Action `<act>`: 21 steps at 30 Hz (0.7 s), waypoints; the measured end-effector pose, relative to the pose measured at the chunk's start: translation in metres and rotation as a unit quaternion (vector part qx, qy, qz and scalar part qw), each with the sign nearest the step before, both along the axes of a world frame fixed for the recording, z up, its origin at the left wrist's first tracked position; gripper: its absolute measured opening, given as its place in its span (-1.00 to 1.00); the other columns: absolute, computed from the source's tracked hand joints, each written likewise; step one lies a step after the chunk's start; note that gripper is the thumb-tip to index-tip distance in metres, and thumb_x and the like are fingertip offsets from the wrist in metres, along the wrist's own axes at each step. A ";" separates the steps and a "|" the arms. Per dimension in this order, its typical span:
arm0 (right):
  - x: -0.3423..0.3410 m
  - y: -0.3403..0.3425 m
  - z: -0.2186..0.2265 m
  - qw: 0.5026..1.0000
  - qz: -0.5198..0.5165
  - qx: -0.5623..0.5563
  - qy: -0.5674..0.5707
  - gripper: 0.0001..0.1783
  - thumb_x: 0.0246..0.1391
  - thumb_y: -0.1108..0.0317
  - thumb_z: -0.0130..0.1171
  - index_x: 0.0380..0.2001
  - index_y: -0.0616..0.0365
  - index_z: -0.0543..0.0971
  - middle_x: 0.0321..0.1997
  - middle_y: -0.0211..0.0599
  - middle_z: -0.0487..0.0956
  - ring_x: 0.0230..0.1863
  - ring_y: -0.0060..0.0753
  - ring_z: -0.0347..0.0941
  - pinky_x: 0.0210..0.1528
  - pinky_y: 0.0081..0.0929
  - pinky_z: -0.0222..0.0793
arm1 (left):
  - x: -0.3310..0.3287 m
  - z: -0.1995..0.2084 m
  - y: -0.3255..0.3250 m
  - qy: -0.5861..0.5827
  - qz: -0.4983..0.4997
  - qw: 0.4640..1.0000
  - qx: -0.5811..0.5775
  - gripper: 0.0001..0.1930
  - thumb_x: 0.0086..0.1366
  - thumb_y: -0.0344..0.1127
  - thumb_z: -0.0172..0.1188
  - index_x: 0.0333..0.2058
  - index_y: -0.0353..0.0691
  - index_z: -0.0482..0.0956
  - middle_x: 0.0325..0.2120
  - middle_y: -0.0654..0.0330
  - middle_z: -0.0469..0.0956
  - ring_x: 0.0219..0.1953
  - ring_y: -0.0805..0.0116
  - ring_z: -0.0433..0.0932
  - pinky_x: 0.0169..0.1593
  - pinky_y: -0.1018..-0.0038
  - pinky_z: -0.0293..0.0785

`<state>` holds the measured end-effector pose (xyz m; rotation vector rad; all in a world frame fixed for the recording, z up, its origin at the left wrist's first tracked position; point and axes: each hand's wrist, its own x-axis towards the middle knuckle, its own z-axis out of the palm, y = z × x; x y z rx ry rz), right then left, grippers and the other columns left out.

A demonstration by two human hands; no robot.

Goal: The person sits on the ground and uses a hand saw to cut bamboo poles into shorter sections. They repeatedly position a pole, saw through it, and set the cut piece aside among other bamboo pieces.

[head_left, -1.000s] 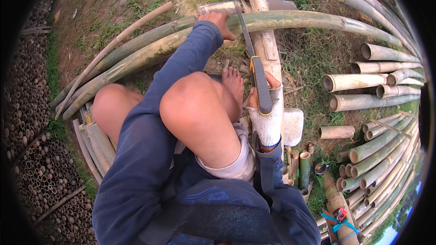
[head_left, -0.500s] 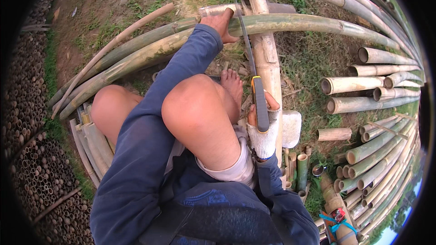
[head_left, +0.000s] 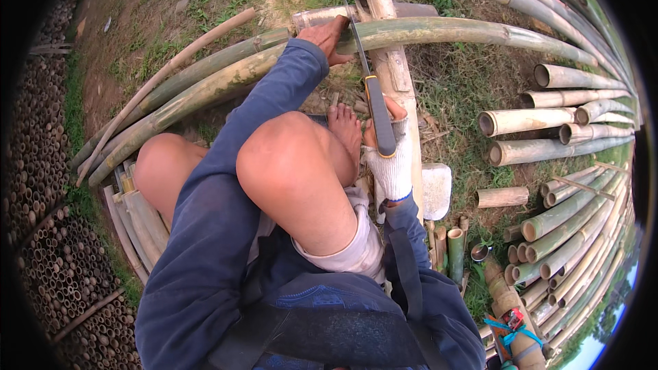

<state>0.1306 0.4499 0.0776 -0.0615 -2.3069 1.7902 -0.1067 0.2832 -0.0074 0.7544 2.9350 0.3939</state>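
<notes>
My right hand (head_left: 392,154), in a white fingerless knit glove, is closed round the dark grey, yellow-edged handle of a hand saw (head_left: 378,111). The saw's long narrow blade runs away from me and crosses a greenish bamboo pole (head_left: 473,30). Just left of the blade, my bare left hand (head_left: 327,39) is wrapped over the pole, thumb on the near side. The pole lies across a pale bamboo support beam (head_left: 392,72). My bare foot (head_left: 345,123) is below the left hand, left of the saw handle.
A second bamboo pole (head_left: 205,68) and a thin stick (head_left: 175,65) lie at the left. Stacked bamboo lengths (head_left: 562,233) fill the right side. A short bamboo piece (head_left: 502,197) rests on the ground near a white block (head_left: 436,192). Bundled bamboo ends (head_left: 62,260) stand far left.
My right hand has pushed the saw away from me along the blade's line. My left hand keeps its hold on the pole; the whole view has shifted slightly.
</notes>
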 end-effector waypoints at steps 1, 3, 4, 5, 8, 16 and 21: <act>-0.026 -0.006 -0.010 0.997 0.014 -0.073 -0.002 -0.50 0.26 0.60 0.16 0.26 0.27 0.41 0.09 -0.21 0.52 0.06 -0.41 0.47 0.16 -0.43 0.40 | 0.003 0.003 0.001 0.006 -0.005 1.000 -0.007 -0.11 0.10 0.20 0.50 0.24 -0.13 0.27 -0.13 -0.13 0.69 -0.12 -0.17 0.71 -0.06 0.04 0.65; -0.040 -0.001 -0.022 0.989 0.029 -0.142 0.035 -0.51 0.25 0.60 0.17 0.24 0.28 0.41 0.08 -0.21 0.52 -0.04 -0.45 0.47 0.05 -0.50 0.43 | 0.007 0.012 0.001 0.017 -0.016 1.000 -0.012 -0.11 0.12 0.11 0.51 0.26 -0.17 0.23 -0.02 -0.11 0.67 -0.07 -0.19 0.69 -0.06 0.03 0.65; -0.030 0.001 -0.023 0.996 0.012 -0.088 0.005 -0.51 0.25 0.60 0.17 0.24 0.27 0.41 0.08 -0.19 0.52 0.00 -0.44 0.46 0.09 -0.48 0.41 | 0.008 0.015 0.001 -0.006 -0.011 1.000 -0.014 -0.12 0.11 0.10 0.52 0.24 -0.17 0.23 -0.04 -0.11 0.67 -0.08 -0.19 0.69 -0.06 0.03 0.65; -0.013 0.006 -0.022 0.999 0.015 -0.035 0.021 -0.52 0.25 0.60 0.17 0.23 0.26 0.41 0.09 -0.17 0.52 0.03 -0.42 0.45 0.13 -0.46 0.39 | 0.010 0.017 0.001 -0.031 -0.007 0.999 -0.013 -0.12 0.10 0.09 0.53 0.23 -0.17 0.24 -0.06 -0.11 0.68 -0.09 -0.19 0.70 -0.05 0.02 0.64; 0.096 0.008 0.004 0.998 -0.018 -0.039 -0.055 -0.51 0.25 0.57 0.13 0.24 0.29 0.37 0.18 -0.08 0.46 0.11 -0.24 0.45 0.24 -0.31 0.34 | -0.002 0.024 0.003 -0.046 0.014 0.999 -0.025 -0.14 0.07 0.05 0.55 0.19 -0.16 0.24 -0.06 -0.12 0.68 -0.12 -0.20 0.70 -0.05 0.01 0.64; 0.054 0.010 0.005 0.998 -0.034 -0.025 -0.054 -0.59 0.29 0.56 0.14 0.19 0.27 0.40 0.11 -0.14 0.45 0.10 -0.30 0.42 0.21 -0.39 0.35 | 0.010 -0.002 0.010 0.052 0.051 0.997 -0.028 -0.10 0.05 0.10 0.56 0.24 -0.12 0.28 -0.09 -0.11 0.66 -0.10 -0.10 0.71 -0.03 0.03 0.64; 0.008 0.002 -0.032 0.996 0.007 -0.089 0.025 -0.45 0.19 0.59 0.20 0.26 0.29 0.40 0.18 -0.08 0.52 0.13 -0.22 0.50 0.22 -0.38 0.40 | 0.018 -0.004 0.014 0.066 0.082 0.991 -0.087 -0.31 0.06 -0.05 0.54 0.12 -0.09 0.44 -0.07 0.03 0.64 -0.04 -0.04 0.68 0.00 0.08 0.63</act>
